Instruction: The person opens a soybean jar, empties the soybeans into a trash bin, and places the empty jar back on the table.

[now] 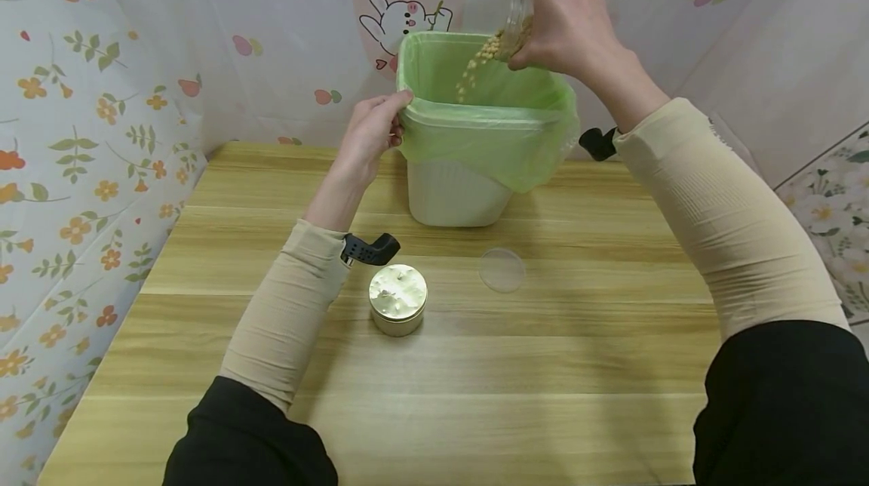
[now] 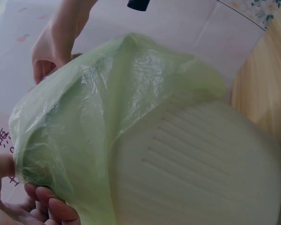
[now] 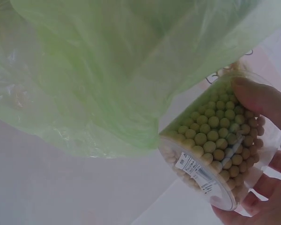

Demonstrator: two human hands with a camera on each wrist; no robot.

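Note:
A white trash bin (image 1: pixel 455 192) lined with a green plastic bag (image 1: pixel 489 139) stands toward the back of the table. My left hand (image 1: pixel 373 131) grips its bagged rim at the left corner, thumb on top, fingers curled beneath; the left wrist view shows this hand (image 2: pixel 28 197) too. Above the bin's right side, my right hand (image 1: pixel 566 22) holds a tilted clear jar (image 1: pixel 514 26). Small round beige balls, like soybeans (image 1: pixel 480 62), stream from it into the bin. Up close, the jar (image 3: pixel 215 140) holds many such balls (image 3: pixel 215 133) and has a barcode label (image 3: pixel 196 172) on its base.
A round gold tin (image 1: pixel 398 301) stands near my left forearm on the wooden table (image 1: pixel 543 395). A clear round lid (image 1: pixel 502 270) lies flat in front of the bin. Behind, a printed curtain (image 1: pixel 271 41) hangs close to the bin.

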